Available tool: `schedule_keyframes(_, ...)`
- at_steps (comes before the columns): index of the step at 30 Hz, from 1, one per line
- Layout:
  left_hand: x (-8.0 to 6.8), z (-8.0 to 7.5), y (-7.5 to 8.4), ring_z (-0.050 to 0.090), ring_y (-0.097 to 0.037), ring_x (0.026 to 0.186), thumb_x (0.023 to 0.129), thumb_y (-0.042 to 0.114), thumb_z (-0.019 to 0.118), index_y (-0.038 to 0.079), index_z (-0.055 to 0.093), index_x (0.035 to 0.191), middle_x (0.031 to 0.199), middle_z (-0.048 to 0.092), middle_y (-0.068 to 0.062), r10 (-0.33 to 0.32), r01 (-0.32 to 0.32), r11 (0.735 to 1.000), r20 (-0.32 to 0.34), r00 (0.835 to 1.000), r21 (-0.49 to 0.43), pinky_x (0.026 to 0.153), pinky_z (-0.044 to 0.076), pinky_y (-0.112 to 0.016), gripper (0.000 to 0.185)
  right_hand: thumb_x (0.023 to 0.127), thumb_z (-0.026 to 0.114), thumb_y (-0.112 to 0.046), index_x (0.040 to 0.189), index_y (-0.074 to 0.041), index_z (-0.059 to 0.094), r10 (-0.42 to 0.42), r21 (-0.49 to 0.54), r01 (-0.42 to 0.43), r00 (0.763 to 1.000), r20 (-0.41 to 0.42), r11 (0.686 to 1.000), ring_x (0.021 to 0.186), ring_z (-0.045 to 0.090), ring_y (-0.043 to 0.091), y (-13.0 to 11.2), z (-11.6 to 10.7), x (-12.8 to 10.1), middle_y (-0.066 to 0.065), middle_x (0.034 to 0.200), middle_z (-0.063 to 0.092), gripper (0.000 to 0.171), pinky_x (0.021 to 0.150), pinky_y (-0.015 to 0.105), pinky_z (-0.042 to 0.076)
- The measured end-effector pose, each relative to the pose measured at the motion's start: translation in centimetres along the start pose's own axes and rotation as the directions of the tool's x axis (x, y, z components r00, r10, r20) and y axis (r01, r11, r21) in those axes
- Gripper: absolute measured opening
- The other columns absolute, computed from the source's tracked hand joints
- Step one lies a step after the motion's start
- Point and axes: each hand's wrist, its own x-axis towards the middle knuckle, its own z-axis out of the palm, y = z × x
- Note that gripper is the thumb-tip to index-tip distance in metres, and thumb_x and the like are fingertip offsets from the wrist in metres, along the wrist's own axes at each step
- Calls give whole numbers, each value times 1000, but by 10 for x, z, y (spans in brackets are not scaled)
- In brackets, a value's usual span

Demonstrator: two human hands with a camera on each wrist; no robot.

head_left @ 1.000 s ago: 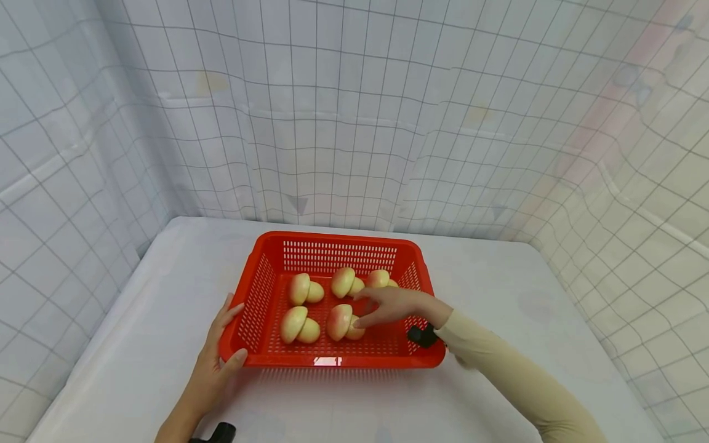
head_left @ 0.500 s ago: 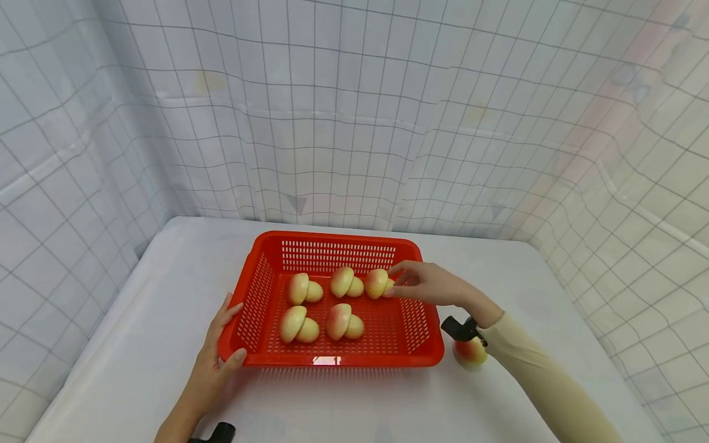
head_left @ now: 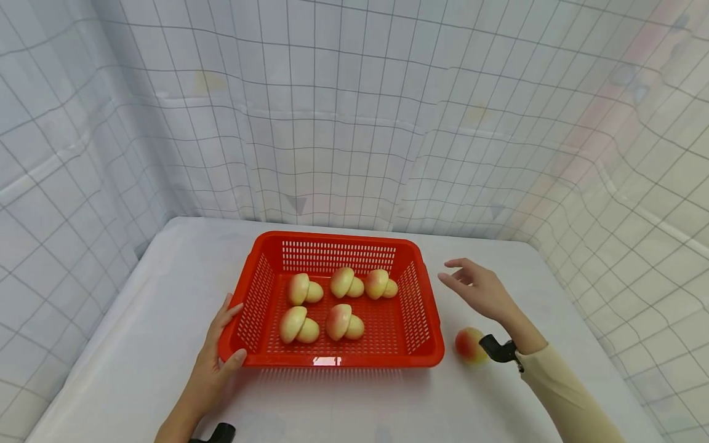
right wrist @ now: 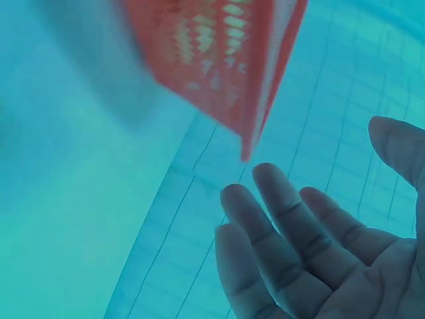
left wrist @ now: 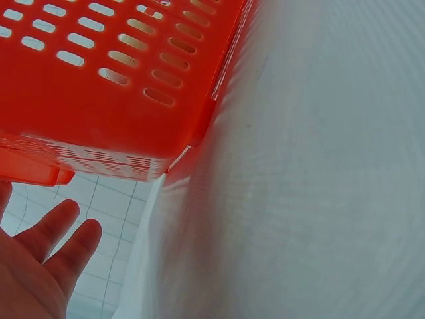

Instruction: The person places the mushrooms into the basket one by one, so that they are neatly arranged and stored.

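Note:
In the head view, a red slotted plastic basket sits on the table with several yellow-and-red toy mushrooms lying inside in two rows. My left hand holds its front left corner, thumb and a finger over the rim. In the left wrist view, other fingers of that hand stretch out below the rim. To the right of the basket, my right hand hangs in the air with loosely bent fingers and nothing in them. Below it on the table lies another red-and-yellow piece, partly hidden by the wrist camera.
A white cloth covers the table. Grid-patterned white curtains stand behind it and along both sides. A black wrist camera sticks out from my right wrist.
My right hand has left the basket's inside and moved right, past its right wall. The piece on the table has come into view. My left hand and the basket stay put.

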Motion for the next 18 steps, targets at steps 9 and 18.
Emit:
schedule_keyframes(9,0,-1,0,19,-7,138,85,4,56,15,30,148,158,9,1,4,-4,1000,-2,1000,8,91,35,-13,69,91,53,-53,131,0,47,109,-204,-117,993,-52,972,86,62,28,33,-2,-28,15,103,65,67,73,46,49)
schedule_keyframes(18,0,0,1,19,-6,137,85,5,55,16,30,148,158,9,1,-3,3,1000,0,1000,9,91,35,-13,69,88,52,-60,134,6,40,257,-263,-232,964,67,937,79,60,24,41,8,-49,15,98,63,81,69,44,49)
